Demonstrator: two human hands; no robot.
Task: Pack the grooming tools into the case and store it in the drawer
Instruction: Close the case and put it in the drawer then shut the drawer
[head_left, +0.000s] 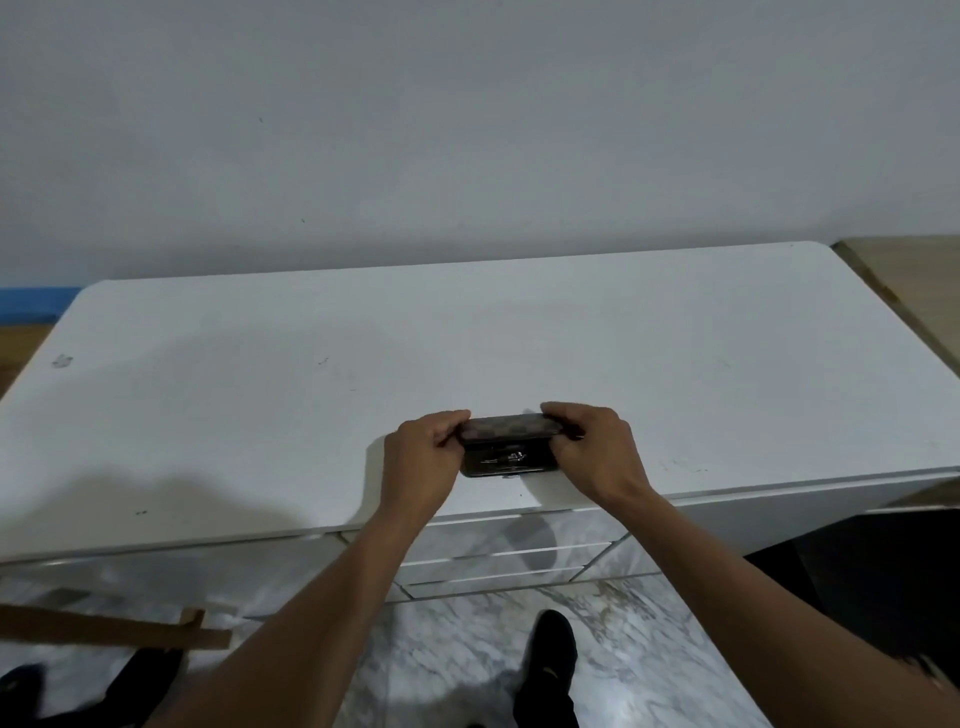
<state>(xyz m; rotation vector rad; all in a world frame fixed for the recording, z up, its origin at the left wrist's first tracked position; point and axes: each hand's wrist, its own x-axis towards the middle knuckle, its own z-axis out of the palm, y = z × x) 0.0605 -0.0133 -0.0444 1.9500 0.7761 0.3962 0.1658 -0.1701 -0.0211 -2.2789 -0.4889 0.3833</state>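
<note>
A small dark case (511, 427) with a brown checkered lid lies near the front edge of the white cabinet top (260, 395). Its lid stands partly raised, and metal grooming tools (511, 457) show inside the base. My left hand (423, 460) grips the lid's left end, fingers curled over its edge. My right hand (592, 447) grips the right end the same way. Below the front edge run the white drawer fronts (498, 564), all closed.
A grey wall rises behind the cabinet. A wooden surface (904, 270) adjoins at the far right. A brown cardboard strip (104, 631) lies on the marble floor at lower left. My black shoes (550, 660) stand close to the drawers.
</note>
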